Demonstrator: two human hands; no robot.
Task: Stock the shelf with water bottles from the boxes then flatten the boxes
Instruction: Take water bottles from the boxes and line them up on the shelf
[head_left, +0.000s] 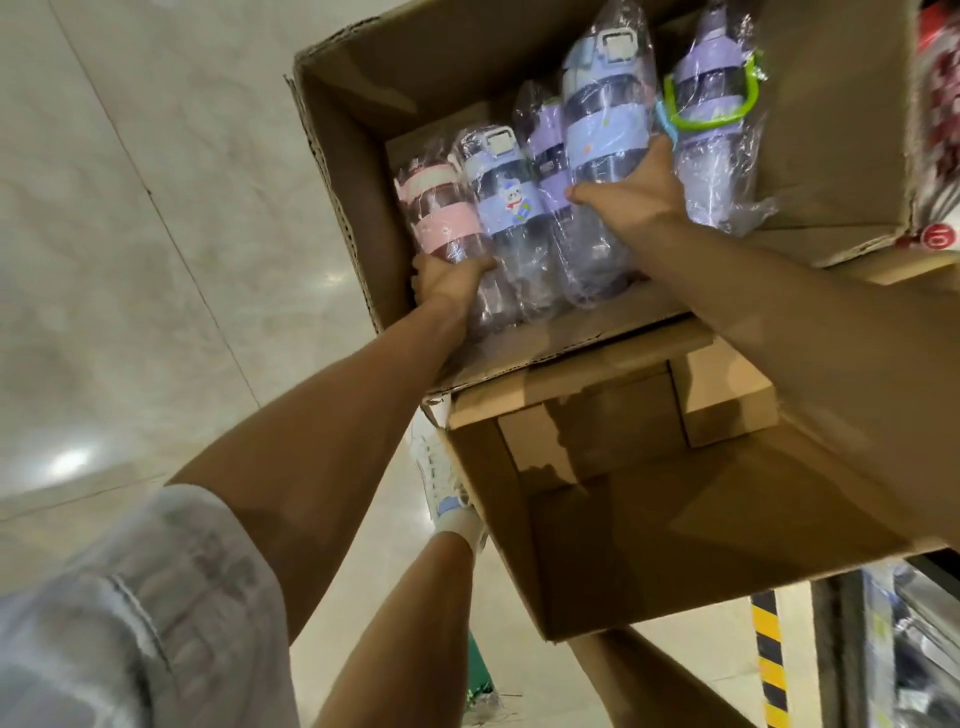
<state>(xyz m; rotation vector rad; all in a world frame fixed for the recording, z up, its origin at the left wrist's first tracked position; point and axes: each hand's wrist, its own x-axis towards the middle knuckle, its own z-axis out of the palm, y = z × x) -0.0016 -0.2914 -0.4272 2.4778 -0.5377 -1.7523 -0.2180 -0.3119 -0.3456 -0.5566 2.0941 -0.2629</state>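
An open cardboard box (343, 171) holds several plastic-wrapped water bottles standing side by side. My left hand (449, 280) grips the base of the pink bottle (439, 213) at the box's left side. My right hand (636, 195) grips the tall blue-purple bottle (605, 130), thumb across its front. Between them stand a purple bottle with a bear sticker (506, 208) and another purple one (548, 150). A purple bottle with a green handle (714, 119) stands to the right of my right hand.
A second open, empty-looking cardboard box (649, 530) sits just in front of the first. The floor (130, 234) is pale polished tile. My leg and white shoe (441, 483) show below. A yellow-black striped post (769, 660) and a shelf edge (909, 649) are at bottom right.
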